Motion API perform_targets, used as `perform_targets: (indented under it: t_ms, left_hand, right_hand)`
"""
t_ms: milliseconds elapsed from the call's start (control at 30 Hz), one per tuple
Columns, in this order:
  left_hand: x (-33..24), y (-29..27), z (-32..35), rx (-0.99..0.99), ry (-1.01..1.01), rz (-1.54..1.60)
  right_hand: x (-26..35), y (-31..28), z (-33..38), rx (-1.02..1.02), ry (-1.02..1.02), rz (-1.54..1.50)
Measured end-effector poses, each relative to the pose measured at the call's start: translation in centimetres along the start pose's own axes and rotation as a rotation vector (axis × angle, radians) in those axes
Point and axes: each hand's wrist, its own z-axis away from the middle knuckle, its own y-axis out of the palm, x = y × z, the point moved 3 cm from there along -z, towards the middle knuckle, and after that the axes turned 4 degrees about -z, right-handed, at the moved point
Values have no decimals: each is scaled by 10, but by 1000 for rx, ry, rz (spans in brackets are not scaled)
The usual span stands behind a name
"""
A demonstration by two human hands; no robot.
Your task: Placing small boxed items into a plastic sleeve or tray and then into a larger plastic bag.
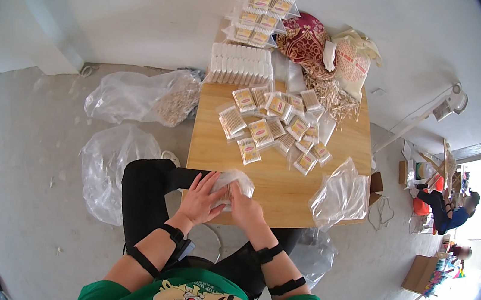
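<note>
1. Clear plastic bag (245,181), sticks showing: between both hands, at counter's (283,198) near edge.
2. Left hand (200,199): fingers slightly spread against bag; pinch cannot be told.
3. Right hand (246,209): fingers against bag; pinch hidden.
4. Stick packets (261,132): strewn, counter.

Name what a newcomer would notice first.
Probably the tall stack of clear yellow-labelled packs at the back, beside patterned dark red cloth. Next, clear packets of thin sticks scattered across the light wooden table, then the left hand and right hand holding a clear plastic bag at the near edge.
</note>
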Motion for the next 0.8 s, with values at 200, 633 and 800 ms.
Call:
perform_targets:
  t_ms: [200,633,800]
  left_hand:
    - [0,-1,-2,-33,21,31]
    - [4,-3,-5,-6,14,47]
    - [4,-3,-5,-8,20,48]
  right_hand:
    - [13,-32,4,-20,32,-131]
    - [-48,-177,-159,-607,-24,73]
    - [-55,-176,-167,-581,-132,233]
